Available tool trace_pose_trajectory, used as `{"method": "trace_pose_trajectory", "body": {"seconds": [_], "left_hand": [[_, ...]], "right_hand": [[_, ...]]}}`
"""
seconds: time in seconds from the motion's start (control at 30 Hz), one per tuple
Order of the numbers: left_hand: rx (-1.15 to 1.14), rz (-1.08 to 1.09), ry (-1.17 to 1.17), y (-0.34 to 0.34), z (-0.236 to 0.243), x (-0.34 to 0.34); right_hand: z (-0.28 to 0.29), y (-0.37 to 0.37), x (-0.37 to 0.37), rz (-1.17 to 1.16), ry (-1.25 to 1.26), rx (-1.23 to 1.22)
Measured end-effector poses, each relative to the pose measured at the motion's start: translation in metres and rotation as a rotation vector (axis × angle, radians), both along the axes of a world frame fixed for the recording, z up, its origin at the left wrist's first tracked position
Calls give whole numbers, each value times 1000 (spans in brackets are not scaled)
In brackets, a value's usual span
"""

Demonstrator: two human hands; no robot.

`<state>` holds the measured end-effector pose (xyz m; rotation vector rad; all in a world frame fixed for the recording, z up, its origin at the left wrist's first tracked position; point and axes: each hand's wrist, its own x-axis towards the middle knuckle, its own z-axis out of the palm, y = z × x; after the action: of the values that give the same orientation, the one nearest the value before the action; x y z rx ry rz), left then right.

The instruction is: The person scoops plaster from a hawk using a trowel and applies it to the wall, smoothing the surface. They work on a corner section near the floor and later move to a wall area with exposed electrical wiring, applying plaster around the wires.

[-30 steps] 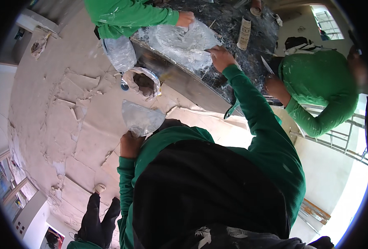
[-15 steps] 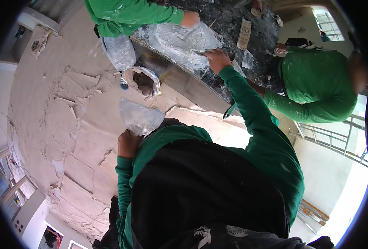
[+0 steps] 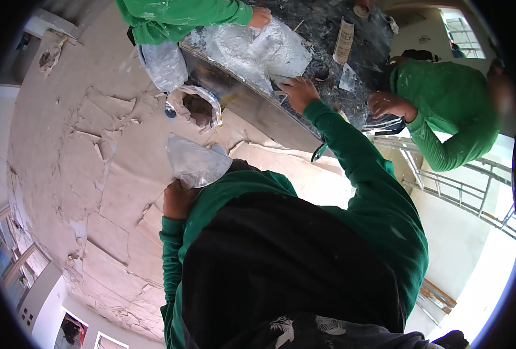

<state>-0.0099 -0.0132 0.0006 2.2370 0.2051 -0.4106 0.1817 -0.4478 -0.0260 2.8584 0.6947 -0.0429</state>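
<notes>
My right hand (image 3: 300,95) reaches over the dark table, closed on a thin flat scraper (image 3: 277,79). The blade is at the near edge of a spread of white powdery material (image 3: 258,51); whether it touches the tabletop I cannot tell. Close to my body, my left hand (image 3: 179,199) grips a clear plastic bag (image 3: 195,160) by its lower end, and the wide end fans out away from me. Across the white material, a co-worker's hand (image 3: 259,18) rests on its far side.
A tan tube (image 3: 343,42) and a pale flat piece (image 3: 347,78) lie on the table (image 3: 322,35). Left of it stands an open sack (image 3: 214,110). A person in green (image 3: 444,99) is at the right, near metal scaffolding (image 3: 461,192). Torn brown paper (image 3: 112,110) covers the floor.
My right hand and scraper have drawn slightly down and left, toward the table's near edge. The right-hand person's arm has bent, bringing a hand beside the table. My left hand keeps its grip.
</notes>
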Motion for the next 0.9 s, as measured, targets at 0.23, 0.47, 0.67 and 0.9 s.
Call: {"method": "trace_pose_trajectory", "body": {"seconds": [0.23, 0.47, 0.67, 0.9], "left_hand": [[-5, 43, -31, 1, -1, 5], [-22, -31, -39, -6, 1, 6], [16, 22, 15, -3, 0, 7], [7, -58, 26, -9, -2, 6]], "right_hand": [[35, -16, 42, -265, 149, 127], [22, -9, 43, -163, 335, 74], [22, -21, 59, -378, 158, 222], [-7, 23, 63, -55, -63, 30]]}}
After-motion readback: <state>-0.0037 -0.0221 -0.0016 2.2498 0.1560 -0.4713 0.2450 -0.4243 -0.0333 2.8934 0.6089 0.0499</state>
